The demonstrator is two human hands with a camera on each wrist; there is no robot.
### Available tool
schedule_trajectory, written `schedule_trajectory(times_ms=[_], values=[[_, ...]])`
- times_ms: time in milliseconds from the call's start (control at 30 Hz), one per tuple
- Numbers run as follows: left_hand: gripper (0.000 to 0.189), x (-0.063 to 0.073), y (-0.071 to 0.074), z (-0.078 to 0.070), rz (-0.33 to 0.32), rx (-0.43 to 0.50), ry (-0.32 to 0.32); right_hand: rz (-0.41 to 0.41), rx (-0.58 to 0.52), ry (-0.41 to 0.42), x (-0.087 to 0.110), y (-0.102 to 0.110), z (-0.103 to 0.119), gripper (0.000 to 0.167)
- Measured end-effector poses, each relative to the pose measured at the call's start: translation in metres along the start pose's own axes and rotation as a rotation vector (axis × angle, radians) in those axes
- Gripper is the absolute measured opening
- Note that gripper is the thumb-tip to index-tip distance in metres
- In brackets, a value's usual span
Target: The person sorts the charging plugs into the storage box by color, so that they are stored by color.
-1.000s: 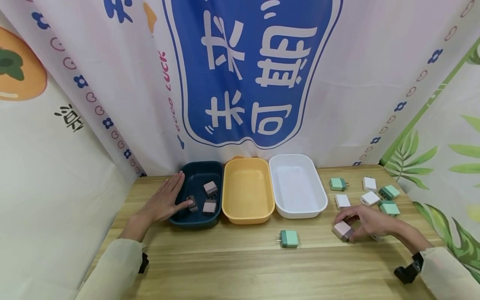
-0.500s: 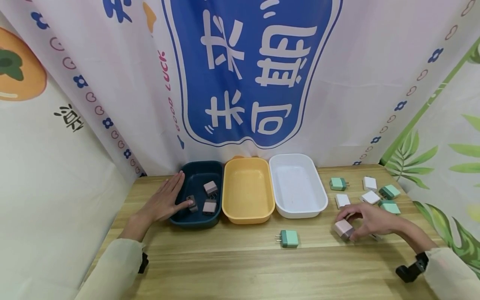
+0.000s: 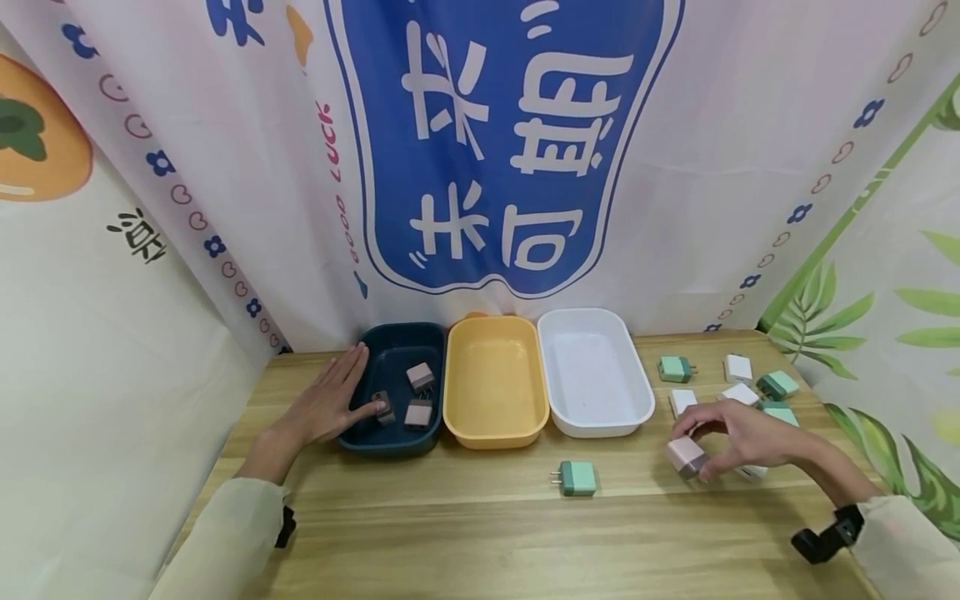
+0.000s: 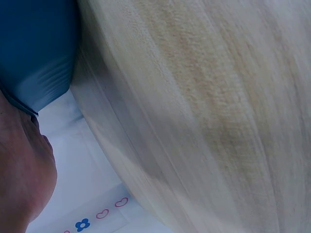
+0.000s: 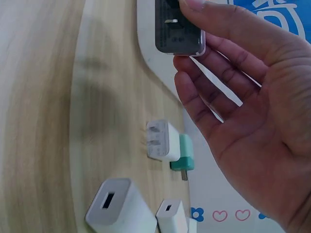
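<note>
My right hand (image 3: 746, 435) pinches a pink-and-grey plug charger (image 3: 686, 457) between thumb and fingers, close over the table at the right. In the right wrist view the dark prong face of this charger (image 5: 179, 31) shows between thumb and fingertips. Straight-fingered, my left hand (image 3: 326, 406) rests along the left rim of the dark blue box (image 3: 393, 450), its thumb reaching inside. Three pink-and-grey chargers lie in that box, one (image 3: 384, 408) right at the thumb. The left wrist view catches only part of the left hand (image 4: 24, 170) beside the blue wall.
Right of the blue box stand a yellow box (image 3: 497, 442) and a white box (image 3: 603, 429), side by side. A green charger (image 3: 579, 478) lies in front of them. Several white and green chargers, including a white one (image 3: 738, 367), spread across the table's back right.
My right hand has risen slightly with the pink-and-grey charger, and more of the white charger beneath the hand shows. The left hand has stayed in place.
</note>
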State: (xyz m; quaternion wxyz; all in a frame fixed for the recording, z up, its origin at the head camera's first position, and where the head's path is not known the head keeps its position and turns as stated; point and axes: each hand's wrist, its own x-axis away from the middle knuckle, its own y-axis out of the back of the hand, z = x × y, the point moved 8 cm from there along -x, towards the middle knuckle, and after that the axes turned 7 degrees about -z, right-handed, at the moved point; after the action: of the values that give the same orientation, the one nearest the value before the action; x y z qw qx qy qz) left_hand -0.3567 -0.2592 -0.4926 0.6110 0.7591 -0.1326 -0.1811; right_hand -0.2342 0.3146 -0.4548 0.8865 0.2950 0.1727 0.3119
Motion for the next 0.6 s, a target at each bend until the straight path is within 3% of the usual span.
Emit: schedule_trajectory(times_ms=[300, 600], values=[[0.107, 0.001, 0.002, -0.002, 0.005, 0.009, 0.006, 0.006, -0.035, 0.064, -0.013, -0.001, 0.018, 0.045], [0.106, 0.002, 0.002, -0.003, 0.0, 0.02, 0.002, -0.005, -0.051, 0.067, -0.028, -0.001, 0.031, 0.045]])
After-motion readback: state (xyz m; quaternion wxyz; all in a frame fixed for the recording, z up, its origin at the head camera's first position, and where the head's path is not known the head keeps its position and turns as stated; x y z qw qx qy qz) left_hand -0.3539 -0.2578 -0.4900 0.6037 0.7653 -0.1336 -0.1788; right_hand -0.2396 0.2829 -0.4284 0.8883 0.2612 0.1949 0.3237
